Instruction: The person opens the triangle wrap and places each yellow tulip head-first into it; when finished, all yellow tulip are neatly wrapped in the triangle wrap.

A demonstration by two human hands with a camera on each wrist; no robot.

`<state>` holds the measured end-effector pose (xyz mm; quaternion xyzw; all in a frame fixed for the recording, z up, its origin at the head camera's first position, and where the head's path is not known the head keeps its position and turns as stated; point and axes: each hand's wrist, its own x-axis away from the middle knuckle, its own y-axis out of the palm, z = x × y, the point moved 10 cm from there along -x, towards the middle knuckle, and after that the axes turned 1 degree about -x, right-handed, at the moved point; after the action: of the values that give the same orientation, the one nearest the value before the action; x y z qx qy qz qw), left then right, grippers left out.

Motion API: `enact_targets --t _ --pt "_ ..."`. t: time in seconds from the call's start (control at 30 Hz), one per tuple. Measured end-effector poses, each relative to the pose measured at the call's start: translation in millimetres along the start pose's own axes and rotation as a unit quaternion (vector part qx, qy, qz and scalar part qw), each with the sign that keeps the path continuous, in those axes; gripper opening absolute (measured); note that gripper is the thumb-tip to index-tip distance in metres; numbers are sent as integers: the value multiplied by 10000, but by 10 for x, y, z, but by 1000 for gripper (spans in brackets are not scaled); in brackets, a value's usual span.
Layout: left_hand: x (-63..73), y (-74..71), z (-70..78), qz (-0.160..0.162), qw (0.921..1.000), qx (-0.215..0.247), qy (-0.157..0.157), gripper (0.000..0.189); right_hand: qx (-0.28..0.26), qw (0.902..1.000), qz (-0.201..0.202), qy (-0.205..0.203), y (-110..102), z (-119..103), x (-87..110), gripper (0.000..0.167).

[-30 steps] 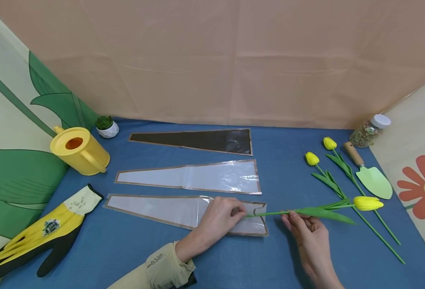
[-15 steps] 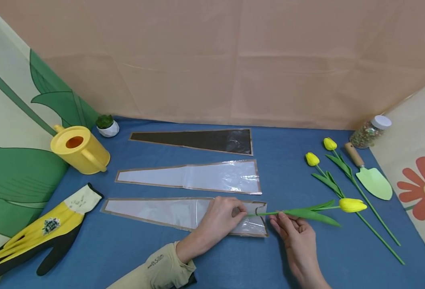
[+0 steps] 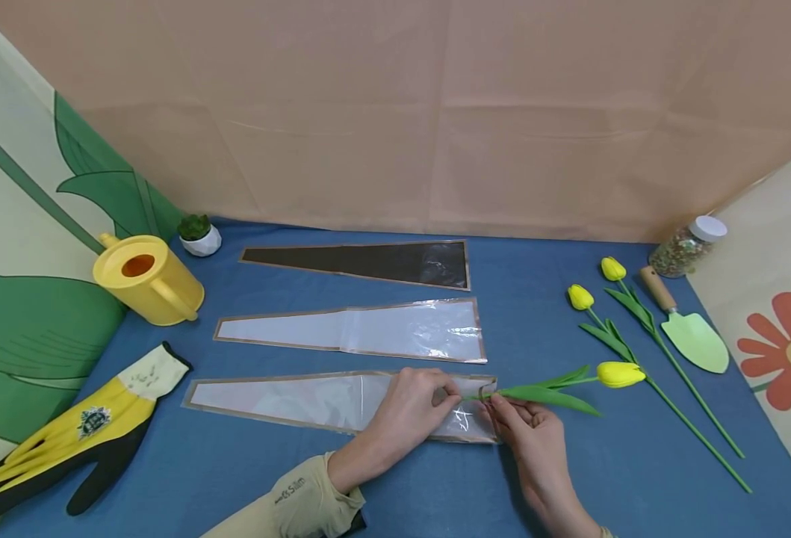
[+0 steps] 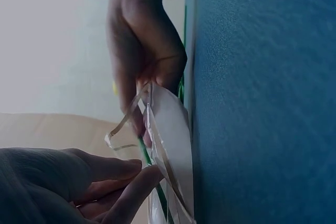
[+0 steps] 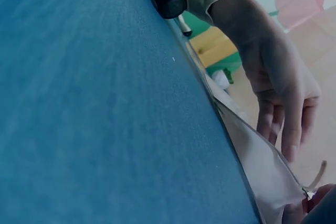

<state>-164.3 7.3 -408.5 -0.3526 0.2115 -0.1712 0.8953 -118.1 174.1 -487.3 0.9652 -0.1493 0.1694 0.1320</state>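
My right hand pinches the stem of a yellow tulip just below its leaves, at the wide mouth of the nearest flower sleeve. The stem's lower part runs into that sleeve, whose clear front film bows up in a loop. Thumb and finger of my left hand pinch the film near the mouth. In the left wrist view, the green stem passes right by the left fingertips, between film and white backing. The right wrist view shows the left hand above the sleeve's raised edge.
Behind lie a second white sleeve and a black one. Two more tulips, a trowel and a jar are at right. At left are a yellow watering can, a potted plant and a glove.
My right hand has moved left with the tulip, sliding its stem deeper into the sleeve. The sleeve's narrow end has shifted slightly toward me and left. My left hand has stayed in place.
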Motion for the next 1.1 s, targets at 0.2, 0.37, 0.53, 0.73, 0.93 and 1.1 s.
enact_targets --t 0.2,0.37,0.53,0.73,0.93,1.1 --pt "6 3 11 9 10000 66 25 6 38 9998 -165 121 103 49 -25 27" --pt "8 6 28 -22 9998 178 69 6 -123 9991 -386 122 196 72 -16 28" --pt "6 -3 42 -1 9999 101 67 5 -160 9985 -515 66 254 88 -3 25" --pt "10 -11 62 14 9999 53 89 6 80 9988 -451 180 269 122 -5 23" --pt "19 -16 75 44 9999 88 138 7 359 9981 -421 272 280 118 -18 22" --pt "25 -45 104 186 9993 162 280 10 539 9970 -444 346 290 116 -31 26"
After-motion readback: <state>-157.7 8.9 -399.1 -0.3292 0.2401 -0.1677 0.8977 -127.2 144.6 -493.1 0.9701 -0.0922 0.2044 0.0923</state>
